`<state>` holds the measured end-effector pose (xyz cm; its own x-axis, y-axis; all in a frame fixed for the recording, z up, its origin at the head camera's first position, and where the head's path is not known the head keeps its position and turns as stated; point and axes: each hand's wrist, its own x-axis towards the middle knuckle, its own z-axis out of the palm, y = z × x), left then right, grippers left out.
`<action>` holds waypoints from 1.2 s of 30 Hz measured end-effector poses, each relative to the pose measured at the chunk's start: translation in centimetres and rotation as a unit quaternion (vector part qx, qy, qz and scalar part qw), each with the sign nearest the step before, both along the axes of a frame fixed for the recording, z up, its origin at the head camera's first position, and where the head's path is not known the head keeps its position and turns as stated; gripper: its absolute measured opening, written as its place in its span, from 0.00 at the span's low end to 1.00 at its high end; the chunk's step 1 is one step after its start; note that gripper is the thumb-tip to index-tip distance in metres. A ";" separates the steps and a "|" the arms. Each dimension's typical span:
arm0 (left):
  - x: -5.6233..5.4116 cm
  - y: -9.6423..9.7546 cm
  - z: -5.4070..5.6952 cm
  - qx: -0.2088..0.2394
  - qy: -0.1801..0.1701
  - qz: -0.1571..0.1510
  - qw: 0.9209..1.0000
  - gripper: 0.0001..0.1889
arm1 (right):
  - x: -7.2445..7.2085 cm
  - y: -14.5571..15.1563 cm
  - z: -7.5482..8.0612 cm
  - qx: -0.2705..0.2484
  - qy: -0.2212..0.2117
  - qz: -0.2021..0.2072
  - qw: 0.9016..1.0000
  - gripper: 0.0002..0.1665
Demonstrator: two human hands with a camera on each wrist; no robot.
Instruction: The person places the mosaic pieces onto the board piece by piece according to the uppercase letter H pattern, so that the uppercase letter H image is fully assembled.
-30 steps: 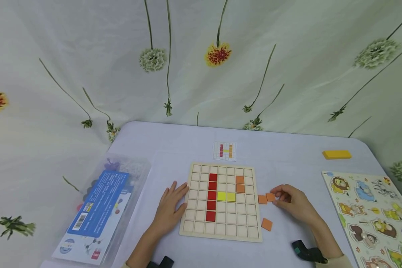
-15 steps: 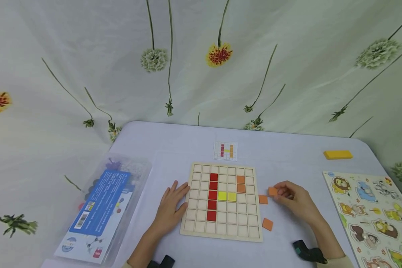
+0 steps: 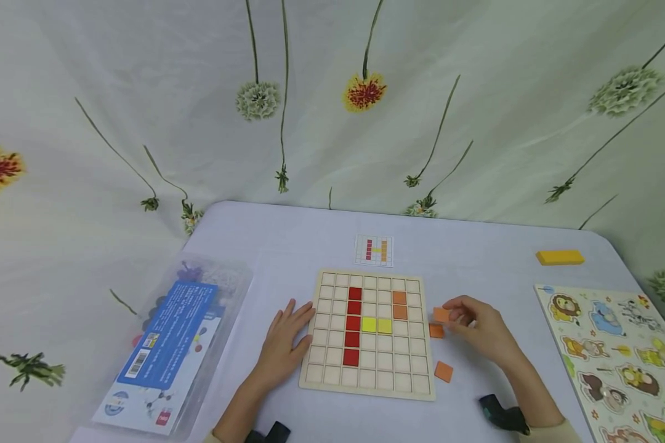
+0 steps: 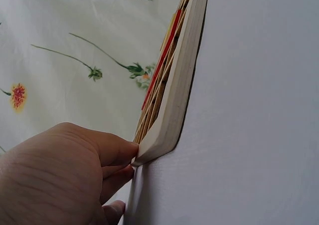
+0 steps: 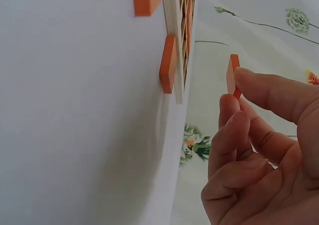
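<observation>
Between thumb and fingers my right hand [image 3: 482,329] pinches an orange square tile [image 5: 232,75], lifted off the table to the right of the wooden grid board [image 3: 332,375]. Two more orange tiles lie on the table there: one close to the board's right edge [image 5: 168,64], the other, a nearer tile [image 3: 443,371], lower down. My left hand [image 3: 281,341] lies with fingers spread, fingertips at the board's left edge. On the board are a column of red tiles [image 3: 353,323], two yellow tiles [image 3: 377,325] side by side, and two orange tiles [image 3: 399,305] at the upper right.
A small printed card [image 3: 374,250] with a coloured H pattern lies behind the board. A clear plastic case [image 3: 229,307] with a blue-and-white booklet [image 3: 161,351] is at left. To the right are a yellow block [image 3: 560,257] and an animal picture puzzle [image 3: 615,357].
My right hand has lifted the orange tile from beside another one and moved it slightly left, toward the board. The left hand stays at the board's edge.
</observation>
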<state>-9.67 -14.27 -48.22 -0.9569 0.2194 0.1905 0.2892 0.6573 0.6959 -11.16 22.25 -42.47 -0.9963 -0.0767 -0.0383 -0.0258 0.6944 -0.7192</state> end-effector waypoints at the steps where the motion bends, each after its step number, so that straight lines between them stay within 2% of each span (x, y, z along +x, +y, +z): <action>1: 0.0 0.0 0.0 0.000 -0.001 0.000 1.000 0.26 | 0.0 -0.3 0.1 0.001 -0.002 0.002 1.000 0.15; 13: 0.0 0.0 0.1 0.000 -0.003 0.002 1.000 0.26 | -0.3 -3.6 0.2 -0.024 -0.021 0.041 0.999 0.14; 25: -0.2 0.1 0.1 -0.002 0.001 0.005 1.000 0.26 | -0.7 -5.2 -0.1 -0.037 -0.038 0.059 0.997 0.13; 30: -0.2 0.1 0.0 -0.004 0.000 0.006 1.000 0.26 | -0.7 -5.6 -0.2 -0.032 -0.049 0.057 0.997 0.14; 36: -0.1 0.1 0.0 -0.003 -0.001 0.005 1.000 0.26 | -1.0 -5.9 -0.8 -0.001 -0.050 0.057 0.997 0.12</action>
<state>-9.79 -14.16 -48.21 -0.9591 0.2117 0.1878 0.2821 0.6635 0.6930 -12.13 16.34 -43.22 -0.9722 -0.1898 -0.1369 -0.0326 0.6891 -0.7239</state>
